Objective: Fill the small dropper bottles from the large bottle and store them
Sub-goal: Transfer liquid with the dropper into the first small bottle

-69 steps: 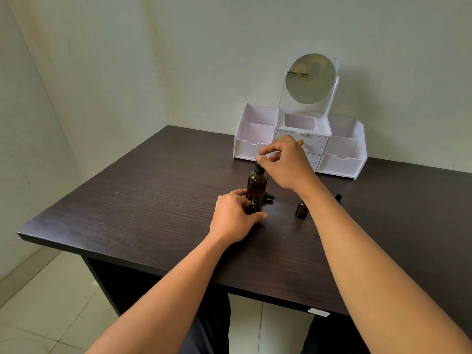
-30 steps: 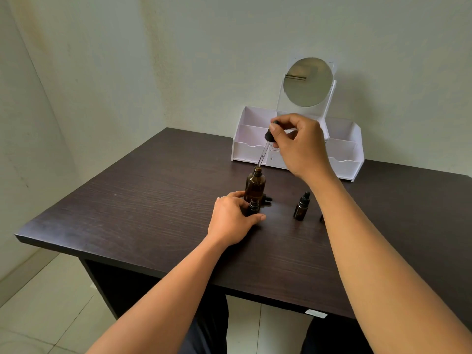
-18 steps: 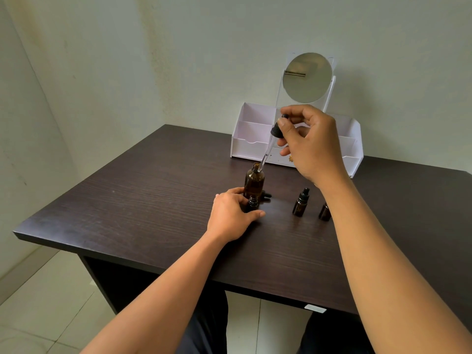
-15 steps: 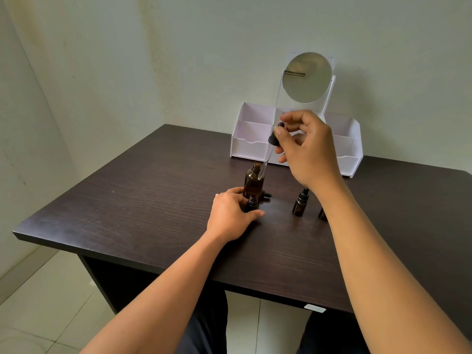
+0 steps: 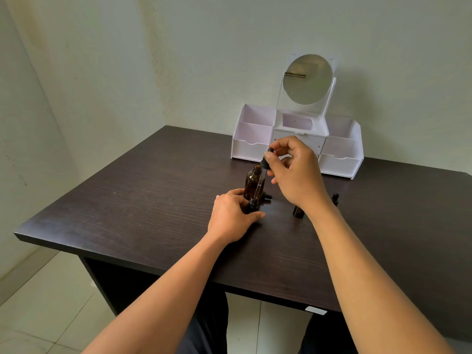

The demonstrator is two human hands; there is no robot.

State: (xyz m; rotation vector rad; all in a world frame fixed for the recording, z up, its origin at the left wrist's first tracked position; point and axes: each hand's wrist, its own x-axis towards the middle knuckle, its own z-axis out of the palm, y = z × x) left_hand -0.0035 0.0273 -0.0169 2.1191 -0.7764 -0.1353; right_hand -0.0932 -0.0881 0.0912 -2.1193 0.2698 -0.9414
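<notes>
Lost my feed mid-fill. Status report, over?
Left hand grips a small dropper bottle, upright. Right hand pinches the dropper, tip at that bottle's mouth. Large bottle open just behind. Path clear.

The light is soft, even and fairly bright, with no hard-edged shadows. Only a faint dark smudge lies on the counter [image 5: 143, 200] beside the left hand [image 5: 229, 218], with a dull sheen on the wood just beyond. The middle is sharp. Wide-angle bending tilts the wall [image 5: 89, 72] corner and splays the counter's edges. The mirror [image 5: 307, 79] shows pale, without glare.
</notes>
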